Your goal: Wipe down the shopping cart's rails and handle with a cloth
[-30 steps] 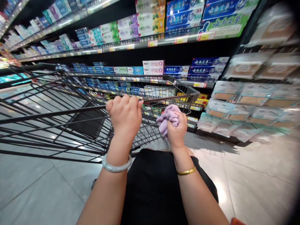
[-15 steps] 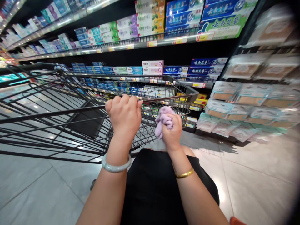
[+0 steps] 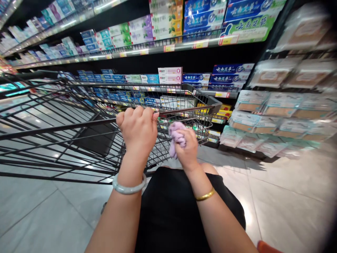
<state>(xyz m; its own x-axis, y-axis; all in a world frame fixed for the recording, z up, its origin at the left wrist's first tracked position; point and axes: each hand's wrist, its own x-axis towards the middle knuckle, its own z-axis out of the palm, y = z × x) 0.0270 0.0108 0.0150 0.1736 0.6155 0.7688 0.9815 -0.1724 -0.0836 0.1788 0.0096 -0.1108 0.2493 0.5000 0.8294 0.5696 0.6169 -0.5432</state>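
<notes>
Lilac cloth [image 3: 177,134] — bunched in the right hand [image 3: 187,147], fingers curled round it — has shifted leftward below the cart rail [image 3: 188,111], bringing work nearer the left hand [image 3: 138,130], fingers gripping that rail (cloth contact unclear).

Bare forearms [image 3: 118,214], kinda mismatched wrists
Left wrist [image 3: 131,172] has a chunky, smooth, pale grey-blue round bangle [image 3: 129,189]; right wrist [image 3: 195,177] sports a slimmer, shiny gold-coloured bangle [image 3: 205,196]. Lap's all plain black fabric [image 3: 179,211].

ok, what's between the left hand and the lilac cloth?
In the head view, wire mesh of the shopping cart shows between the left hand and the lilac cloth; no loose item shows in that gap.
</notes>
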